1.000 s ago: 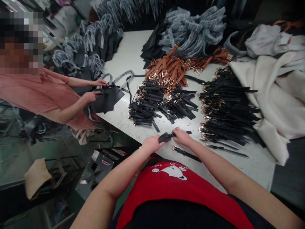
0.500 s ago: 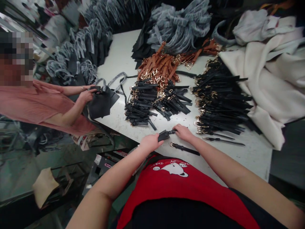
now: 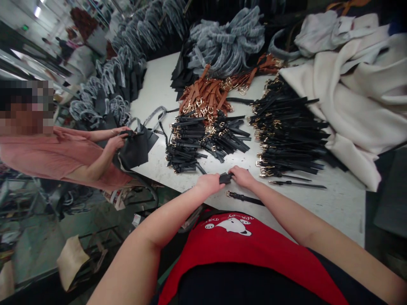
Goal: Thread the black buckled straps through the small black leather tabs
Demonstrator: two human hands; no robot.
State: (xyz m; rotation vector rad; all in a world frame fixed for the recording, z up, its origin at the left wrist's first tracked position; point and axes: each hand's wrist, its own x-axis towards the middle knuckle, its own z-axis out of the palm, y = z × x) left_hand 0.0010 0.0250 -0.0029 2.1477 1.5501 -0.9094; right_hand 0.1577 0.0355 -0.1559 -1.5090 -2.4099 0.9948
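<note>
Between my two hands, over the near edge of the white table, is a short black leather strap. My left hand is closed on its left end. The fingers of my right hand pinch its other end, close to the left hand; part of the strap is hidden by the fingers. Just below my right hand lies a black buckled strap with a gold buckle at its left end. Beyond my hands is a pile of black buckled straps.
To the right is a larger stack of black buckled straps, with pale cloth behind. Brown straps with gold hooks and plastic-wrapped handles lie farther back. At the left, a co-worker holds a black leather piece.
My hands have come closer together on the black strap, with the left hand shifted right. The camera view has also shifted a little. The loose buckled strap stays on the table.
</note>
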